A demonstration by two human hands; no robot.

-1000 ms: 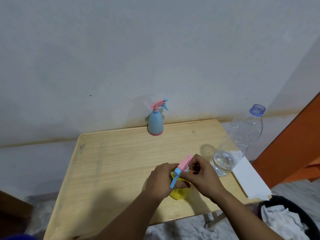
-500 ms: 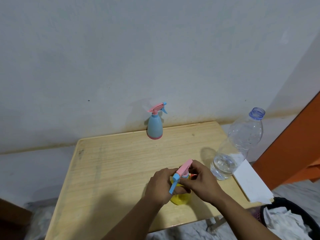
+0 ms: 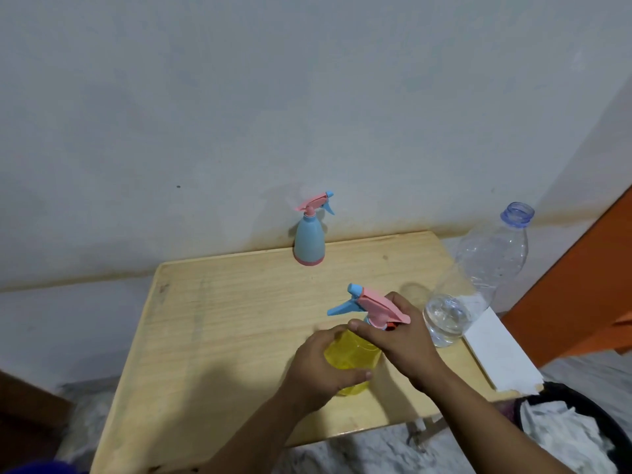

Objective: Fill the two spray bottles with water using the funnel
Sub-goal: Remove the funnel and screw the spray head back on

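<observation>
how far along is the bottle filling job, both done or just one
Looks nearly finished. The blue spray bottle stands capped at the table's far edge; its fill level can't be seen. The left hand steadies the yellow spray bottle while the right hand grips its pink spray head. Left: seating that head. No funnel is visible.

The left hand (image 3: 321, 366) curled in a grip; the right hand (image 3: 402, 340) pinched closed beside it, forearms converging.

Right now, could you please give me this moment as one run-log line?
left hand: grips yellow spray bottle | right hand: on its trigger head | blue spray bottle: upright, capped
</observation>
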